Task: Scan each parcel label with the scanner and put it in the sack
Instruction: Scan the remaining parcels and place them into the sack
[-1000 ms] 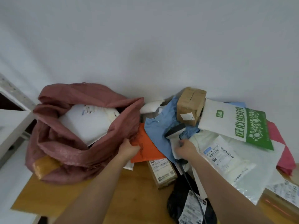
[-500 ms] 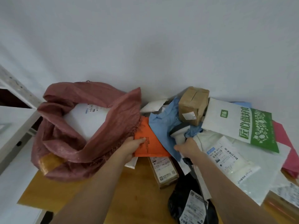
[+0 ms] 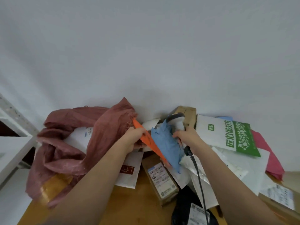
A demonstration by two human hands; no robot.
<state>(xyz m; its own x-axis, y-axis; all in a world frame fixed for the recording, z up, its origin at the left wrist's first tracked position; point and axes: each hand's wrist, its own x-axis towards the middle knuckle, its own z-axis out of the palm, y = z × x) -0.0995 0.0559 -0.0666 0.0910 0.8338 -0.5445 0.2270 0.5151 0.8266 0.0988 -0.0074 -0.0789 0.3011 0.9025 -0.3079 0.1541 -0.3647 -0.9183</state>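
White wall backs a wooden table [image 3: 133,208] heaped with parcels. Left hand [image 3: 133,138] pinches the orange parcel [image 3: 146,140], tilted edge-on, just right of the sack [image 3: 68,153]. Right hand [image 3: 188,137] is wrapped around the scanner [image 3: 177,122], above the blue parcel [image 3: 167,146] between both hands.

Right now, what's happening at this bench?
A person is sorting parcels. The left hand grips an orange mailer, lifted edge-on beside the open reddish sack, which already holds a white parcel. The right hand holds the corded scanner upright next to it. No label on the orange mailer is visible from here. More parcels lie piled on the wooden table, including a green-and-white bag and a small labelled box.
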